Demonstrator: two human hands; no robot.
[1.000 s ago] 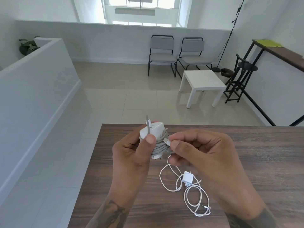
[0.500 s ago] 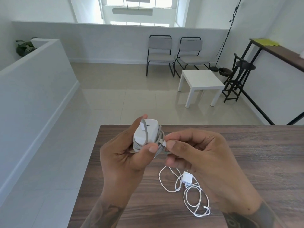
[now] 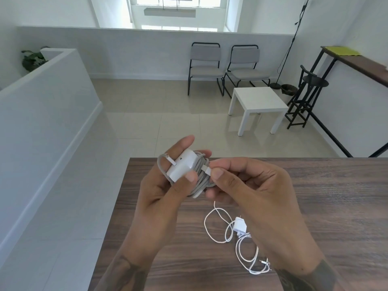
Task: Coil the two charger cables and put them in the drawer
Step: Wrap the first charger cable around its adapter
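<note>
The small white charger (image 3: pixel 240 225) lies on the wooden surface (image 3: pixel 325 196) with its thin cable (image 3: pixel 218 227) loose, so it is not coiled yet. Just past it, the left hand (image 3: pixel 165 185) grips the big charger (image 3: pixel 182 166) with gray cable (image 3: pixel 199 181) wound round it. The right hand (image 3: pixel 241 183) pinches the plug end (image 3: pixel 206 170); no drawer shows.

Both hands, left (image 3: pixel 165 192) and right (image 3: pixel 249 185), raised together, fingers curled.

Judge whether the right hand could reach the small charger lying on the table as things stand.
Probably yes, but not freely: the small charger lies uncovered on the table just below the right hand, which is pinching the connector and must release it first.
</note>
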